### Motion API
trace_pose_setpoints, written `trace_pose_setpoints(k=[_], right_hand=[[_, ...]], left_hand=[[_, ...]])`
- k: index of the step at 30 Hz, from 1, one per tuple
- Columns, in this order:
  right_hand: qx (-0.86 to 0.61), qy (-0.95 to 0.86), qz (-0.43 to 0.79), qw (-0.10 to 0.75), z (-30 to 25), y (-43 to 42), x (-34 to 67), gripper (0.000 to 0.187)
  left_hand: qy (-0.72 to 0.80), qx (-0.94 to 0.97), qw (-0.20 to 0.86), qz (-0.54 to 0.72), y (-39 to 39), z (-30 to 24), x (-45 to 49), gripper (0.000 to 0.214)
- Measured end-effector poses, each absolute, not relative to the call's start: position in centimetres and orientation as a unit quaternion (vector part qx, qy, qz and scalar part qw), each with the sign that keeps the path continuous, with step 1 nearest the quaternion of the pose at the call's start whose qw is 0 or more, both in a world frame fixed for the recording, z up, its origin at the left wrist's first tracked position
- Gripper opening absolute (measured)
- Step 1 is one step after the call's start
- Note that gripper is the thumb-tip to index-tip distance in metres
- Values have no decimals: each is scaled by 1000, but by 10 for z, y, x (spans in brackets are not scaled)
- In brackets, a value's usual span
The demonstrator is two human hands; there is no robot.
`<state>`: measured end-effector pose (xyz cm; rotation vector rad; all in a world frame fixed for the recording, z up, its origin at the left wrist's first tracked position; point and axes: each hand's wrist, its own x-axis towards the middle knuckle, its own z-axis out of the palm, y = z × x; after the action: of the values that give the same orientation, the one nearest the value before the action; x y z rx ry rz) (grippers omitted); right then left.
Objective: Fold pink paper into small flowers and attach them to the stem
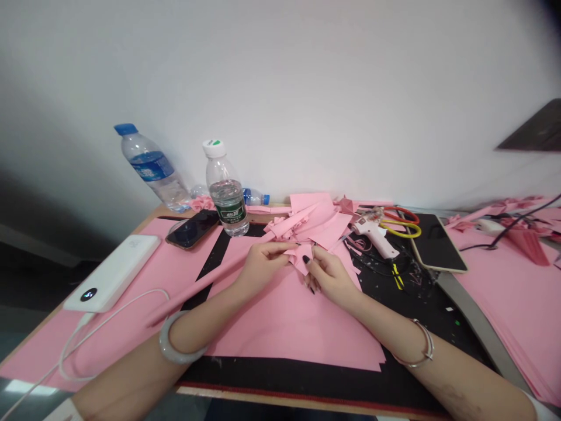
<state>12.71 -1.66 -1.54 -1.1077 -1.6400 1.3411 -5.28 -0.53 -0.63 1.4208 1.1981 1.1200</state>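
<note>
Between my two hands is a small folded piece of pink paper [300, 259], held above a large pink sheet [289, 321]. My left hand [266, 263] pinches its left side, fingers stretched towards the right. On the other side, my right hand [329, 275] grips the paper between thumb and fingers, its dark nails showing. A long rolled pink paper stick [205, 282] slants past my left wrist. Just behind my hands lie crumpled pink paper pieces [287, 225] and loose pink sheets [326, 231].
A pink-and-white glue gun [374, 234], scissors with red and yellow handles [405, 228] and a tablet [438, 242] lie right. At left are a phone [193, 228], a power bank [116, 272] with its cable, a white-capped bottle [225, 196] and a blue-capped bottle [151, 166] against the wall.
</note>
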Motion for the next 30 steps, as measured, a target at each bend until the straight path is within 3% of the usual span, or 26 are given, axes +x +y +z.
trace_pose_setpoints(k=[12, 18, 30], right_hand=[[-436, -604, 528, 406, -16, -14, 126, 24], [-414, -623, 537, 391, -17, -14, 127, 27], [-399, -610, 571, 378, -21, -14, 129, 31]], left_hand=[[399, 456, 648, 461, -1, -13, -56, 58], [415, 446, 658, 443, 0, -7, -54, 39], [390, 513, 678, 353, -1, -13, -54, 44]])
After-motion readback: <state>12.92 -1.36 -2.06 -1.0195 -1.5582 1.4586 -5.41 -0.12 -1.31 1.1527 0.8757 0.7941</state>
